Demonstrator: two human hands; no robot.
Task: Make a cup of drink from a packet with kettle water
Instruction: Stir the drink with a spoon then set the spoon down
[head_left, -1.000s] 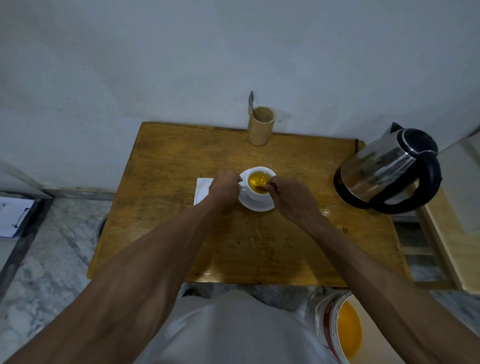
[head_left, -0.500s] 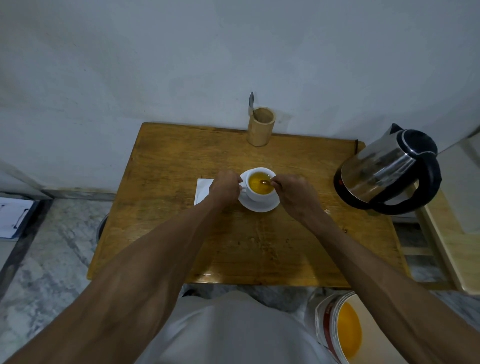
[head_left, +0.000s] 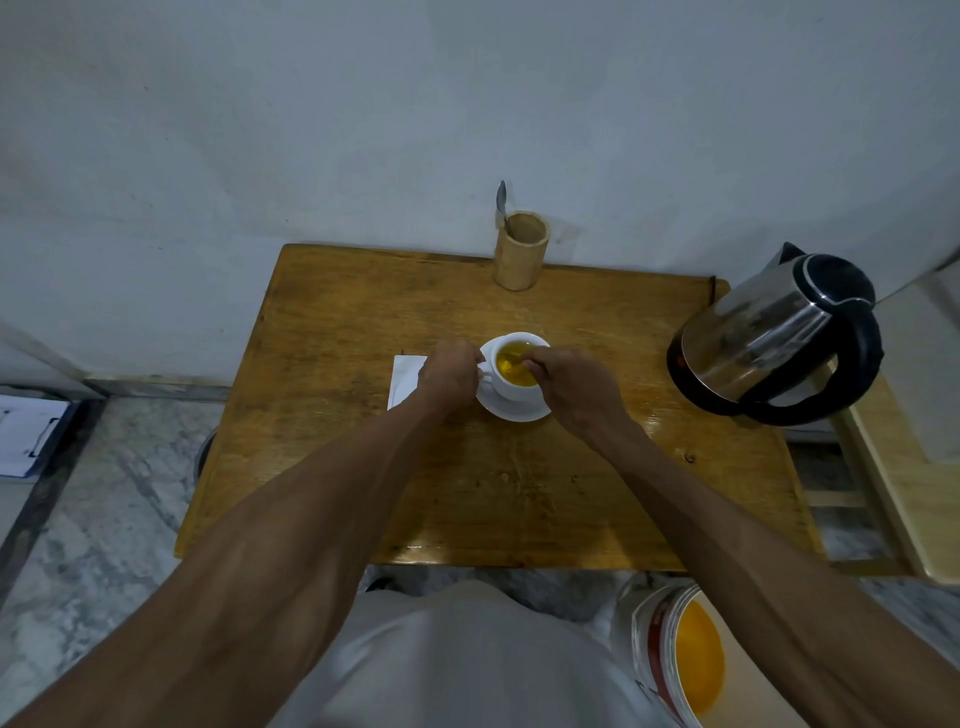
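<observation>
A white cup (head_left: 511, 388) of amber drink stands on a white saucer (head_left: 514, 411) in the middle of the wooden table (head_left: 332, 332). My left hand (head_left: 449, 375) pinches the cup's handle on its left side. My right hand (head_left: 571, 387) hovers over the cup's right rim, fingers closed on a small spoon (head_left: 511, 357) whose bowl dips into the drink. The steel kettle (head_left: 774, 332) with a black handle stands at the table's right edge, apart from both hands.
A white packet or napkin (head_left: 405, 379) lies just left of my left hand. A bamboo holder (head_left: 521, 250) with a spoon stands at the table's back edge by the wall. A bucket (head_left: 675, 660) sits on the floor at lower right, a clipboard (head_left: 26, 434) at far left.
My right hand has shifted around over the cup in small stirring moves, first right, then back left over the rim. The left hand stays on the handle.
</observation>
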